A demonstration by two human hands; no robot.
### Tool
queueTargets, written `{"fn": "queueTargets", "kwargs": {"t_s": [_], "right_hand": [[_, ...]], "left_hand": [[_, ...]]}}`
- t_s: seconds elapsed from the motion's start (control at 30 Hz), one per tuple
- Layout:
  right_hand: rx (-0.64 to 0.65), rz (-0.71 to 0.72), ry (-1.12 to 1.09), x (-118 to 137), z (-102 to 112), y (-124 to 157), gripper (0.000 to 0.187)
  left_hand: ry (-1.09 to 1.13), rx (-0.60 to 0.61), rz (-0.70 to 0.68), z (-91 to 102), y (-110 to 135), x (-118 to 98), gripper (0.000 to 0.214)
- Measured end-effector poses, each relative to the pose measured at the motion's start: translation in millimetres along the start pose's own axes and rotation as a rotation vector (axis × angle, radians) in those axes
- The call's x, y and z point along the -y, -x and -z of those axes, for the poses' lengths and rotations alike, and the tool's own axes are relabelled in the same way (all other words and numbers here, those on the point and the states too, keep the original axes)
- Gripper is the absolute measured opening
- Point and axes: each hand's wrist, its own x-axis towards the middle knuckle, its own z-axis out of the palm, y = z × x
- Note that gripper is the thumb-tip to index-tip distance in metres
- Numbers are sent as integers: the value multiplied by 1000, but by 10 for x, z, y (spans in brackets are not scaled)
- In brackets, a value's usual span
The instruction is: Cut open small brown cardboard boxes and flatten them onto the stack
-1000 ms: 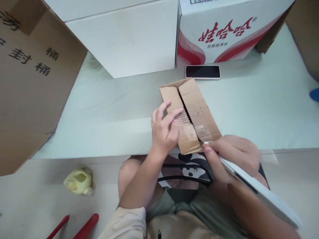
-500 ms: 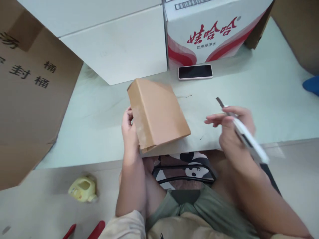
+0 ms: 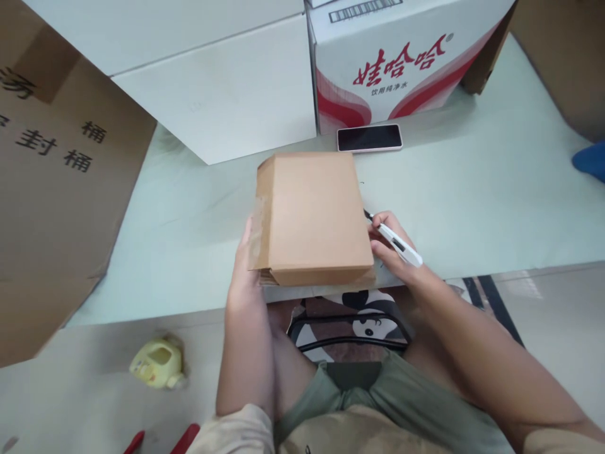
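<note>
A small brown cardboard box (image 3: 319,211) is at the front of the table, its left edge covered by a strip of clear tape. My left hand (image 3: 246,258) grips the box from the left side, its fingers mostly hidden behind the cardboard. At the right side of the box, my right hand (image 3: 393,243) is closed around a white utility knife (image 3: 399,244). The dark blade points up and left, close against the box's right edge. Some fingers of that hand are near or touching the box; I cannot tell which.
A black-screened phone (image 3: 369,137) lies beyond the box, before a white-and-red carton (image 3: 387,69). Plain white boxes (image 3: 217,94) stand at the back left. A large printed cardboard box (image 3: 61,189) borders the left. A blue object (image 3: 590,162) sits far right. On the floor lies a yellow jug (image 3: 158,364).
My right hand has moved left with the utility knife, up to the box's right side. The box has turned in my left hand and now sits squarer to me.
</note>
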Motion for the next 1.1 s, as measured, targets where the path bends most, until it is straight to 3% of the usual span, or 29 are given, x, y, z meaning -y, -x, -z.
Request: {"fn": "queueTargets", "kwargs": {"t_s": [0.1,0.2,0.43,0.57,0.67,0.77,0.87,0.97,1.1], "right_hand": [[30,84,2,18,62,10,65],[-33,180,7,44,91,11,82],[-46,235,25,115,89,25,84],[-199,189,78,48,108,36,74],[-348,258,152,2,133,15,68],[-446,314,223,19,145,5,64],[-482,302,259,48,139,9,61],[-464,283,147,25,143,-7,52],[-511,247,38,-34,177,-30,45]], "left_hand": [[64,27,70,-11,-37,-110,59],[51,30,57,-19,-60,-136,51],[23,-22,34,-65,-24,-125,33],[-184,90,-89,-86,21,-135,23],[-315,242,-136,-115,39,-78,28],[-200,257,-80,-159,30,-8,46],[-41,158,-172,-198,33,-11,59],[72,152,-282,-199,77,-77,54],[95,236,-293,-137,133,-108,47]]}}
